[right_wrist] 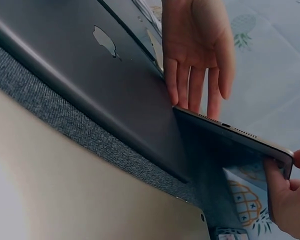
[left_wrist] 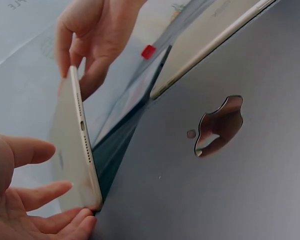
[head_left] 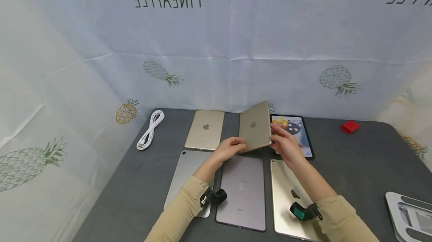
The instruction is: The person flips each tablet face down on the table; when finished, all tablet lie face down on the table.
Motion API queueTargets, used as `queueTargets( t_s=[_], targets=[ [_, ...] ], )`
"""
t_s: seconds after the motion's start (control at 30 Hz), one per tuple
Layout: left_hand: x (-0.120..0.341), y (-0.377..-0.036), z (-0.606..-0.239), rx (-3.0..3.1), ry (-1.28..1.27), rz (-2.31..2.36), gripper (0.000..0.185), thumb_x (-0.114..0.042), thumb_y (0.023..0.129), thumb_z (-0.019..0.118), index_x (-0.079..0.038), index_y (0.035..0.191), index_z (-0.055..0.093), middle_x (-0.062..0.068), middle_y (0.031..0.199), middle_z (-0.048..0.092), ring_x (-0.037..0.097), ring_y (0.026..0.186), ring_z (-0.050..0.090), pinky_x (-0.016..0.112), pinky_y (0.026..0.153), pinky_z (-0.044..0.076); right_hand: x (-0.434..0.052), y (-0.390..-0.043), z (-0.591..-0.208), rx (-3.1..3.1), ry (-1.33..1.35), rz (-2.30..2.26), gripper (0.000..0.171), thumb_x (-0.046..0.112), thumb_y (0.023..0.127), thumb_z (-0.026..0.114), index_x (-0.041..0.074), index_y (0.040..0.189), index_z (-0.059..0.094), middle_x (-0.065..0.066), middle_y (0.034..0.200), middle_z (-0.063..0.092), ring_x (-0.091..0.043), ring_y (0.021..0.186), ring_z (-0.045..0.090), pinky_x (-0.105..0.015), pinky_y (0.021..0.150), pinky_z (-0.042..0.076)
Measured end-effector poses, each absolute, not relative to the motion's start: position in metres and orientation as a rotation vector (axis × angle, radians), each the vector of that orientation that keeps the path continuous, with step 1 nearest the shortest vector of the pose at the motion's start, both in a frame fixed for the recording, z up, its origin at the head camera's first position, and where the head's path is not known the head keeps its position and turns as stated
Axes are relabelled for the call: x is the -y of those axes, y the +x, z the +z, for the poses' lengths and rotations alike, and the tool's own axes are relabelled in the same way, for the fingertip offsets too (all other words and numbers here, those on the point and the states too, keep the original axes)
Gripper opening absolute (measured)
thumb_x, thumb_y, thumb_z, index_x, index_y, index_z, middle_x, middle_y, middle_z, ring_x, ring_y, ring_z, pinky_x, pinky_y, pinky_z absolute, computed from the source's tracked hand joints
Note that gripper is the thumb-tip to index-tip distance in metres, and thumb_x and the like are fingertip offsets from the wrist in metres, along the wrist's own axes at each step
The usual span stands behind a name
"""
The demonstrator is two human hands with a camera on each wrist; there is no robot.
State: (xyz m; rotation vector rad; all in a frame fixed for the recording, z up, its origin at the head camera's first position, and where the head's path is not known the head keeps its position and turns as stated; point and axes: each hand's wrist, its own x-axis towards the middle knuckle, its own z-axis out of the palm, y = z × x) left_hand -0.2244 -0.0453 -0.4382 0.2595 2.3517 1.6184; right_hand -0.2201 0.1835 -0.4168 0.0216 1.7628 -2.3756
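A gold tablet (head_left: pixel 254 131) stands tilted on its lower edge at the back of the table, its back facing left. My right hand (head_left: pixel 287 147) pinches its right side between thumb and fingers. At the lower left corner, the fingertips of my left hand (head_left: pixel 227 149) touch it, with fingers extended in the right wrist view. The left wrist view shows the port edge of the gold tablet (left_wrist: pixel 85 135) and the left thumb apart from it. In the right wrist view its dark screen side (right_wrist: pixel 215 137) shows. Below both hands lies a grey tablet (head_left: pixel 241 206), back up.
Another gold tablet (head_left: pixel 202 131), a silver tablet (head_left: pixel 187 176) and a larger gold tablet (head_left: pixel 281 193) lie face down nearby. A tablet with a lit screen (head_left: pixel 298 131) lies behind my right hand. A coiled white cable (head_left: pixel 150 131), a red object (head_left: pixel 349 126) and a silver stand (head_left: pixel 410 215) lie farther out.
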Motion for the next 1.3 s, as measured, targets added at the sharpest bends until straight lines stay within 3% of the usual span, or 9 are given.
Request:
queueTargets(
  t_s=[0.1, 0.27, 0.37, 0.73, 1.03, 1.2, 1.3],
  targets=[
    [0.049, -0.223, -0.437, -2.355, 0.239, 1.613, 0.041, -0.024, 0.096, 0.061, -0.001, 0.130, 0.058, 0.015, 0.129, 0.059, 0.030, 0.119, 0.055, 0.044, 0.097, 0.046, -0.182, -0.222, -0.420, -1.808, 0.052, -2.338, 0.059, -0.004, 0.098, 0.046, -0.002, 0.152, 0.024, -0.008, 0.131, 0.043, -0.002, 0.098, 0.059, -0.018, 0.081, 0.051],
    [0.054, -0.221, -0.435, -2.371, 0.212, 1.608, 0.044, -0.025, 0.096, 0.061, -0.001, 0.132, 0.057, 0.016, 0.132, 0.057, 0.031, 0.121, 0.053, 0.045, 0.097, 0.046, -0.179, -0.225, -0.428, -1.848, 0.124, -2.261, 0.060, -0.006, 0.097, 0.044, 0.000, 0.153, 0.022, -0.019, 0.149, 0.029, 0.002, 0.103, 0.053, -0.013, 0.085, 0.047],
    [0.057, -0.220, -0.433, -2.393, 0.203, 1.594, 0.044, -0.025, 0.096, 0.060, -0.002, 0.133, 0.057, 0.016, 0.133, 0.057, 0.032, 0.122, 0.053, 0.046, 0.096, 0.046, -0.177, -0.226, -0.432, -1.871, 0.158, -2.237, 0.061, -0.008, 0.095, 0.044, -0.002, 0.152, 0.023, -0.022, 0.152, 0.026, 0.002, 0.104, 0.050, -0.012, 0.085, 0.046],
    [0.064, -0.219, -0.435, -2.461, 0.214, 1.547, 0.043, -0.026, 0.097, 0.059, -0.003, 0.133, 0.057, 0.019, 0.134, 0.055, 0.034, 0.123, 0.051, 0.048, 0.096, 0.046, -0.167, -0.232, -0.447, -2.100, 0.156, -2.116, 0.058, -0.011, 0.090, 0.048, -0.012, 0.145, 0.032, -0.032, 0.144, 0.038, -0.003, 0.102, 0.053, -0.009, 0.082, 0.045],
    [0.066, -0.218, -0.433, -2.473, 0.201, 1.559, 0.043, -0.025, 0.097, 0.059, -0.002, 0.133, 0.057, 0.021, 0.132, 0.054, 0.033, 0.118, 0.053, 0.045, 0.091, 0.049, -0.165, -0.234, -0.447, -2.171, 0.153, -2.049, 0.056, -0.008, 0.089, 0.050, -0.014, 0.143, 0.035, -0.032, 0.141, 0.042, -0.011, 0.108, 0.051, -0.007, 0.082, 0.042],
    [0.066, -0.218, -0.434, -2.475, 0.209, 1.556, 0.042, -0.024, 0.097, 0.059, -0.002, 0.133, 0.057, 0.019, 0.125, 0.058, 0.026, 0.101, 0.058, 0.038, 0.081, 0.051, -0.164, -0.233, -0.445, -2.162, 0.153, -2.006, 0.056, -0.006, 0.092, 0.049, -0.014, 0.144, 0.032, -0.031, 0.146, 0.037, -0.027, 0.132, 0.039, -0.025, 0.107, 0.036],
    [0.066, -0.219, -0.435, -2.481, 0.210, 1.554, 0.043, -0.024, 0.097, 0.060, -0.002, 0.133, 0.057, 0.019, 0.125, 0.058, 0.027, 0.103, 0.057, 0.037, 0.081, 0.051, -0.163, -0.232, -0.444, -2.173, 0.132, -1.970, 0.055, -0.004, 0.093, 0.049, -0.015, 0.144, 0.031, -0.030, 0.148, 0.034, -0.033, 0.138, 0.032, -0.040, 0.115, 0.025]
  ],
)
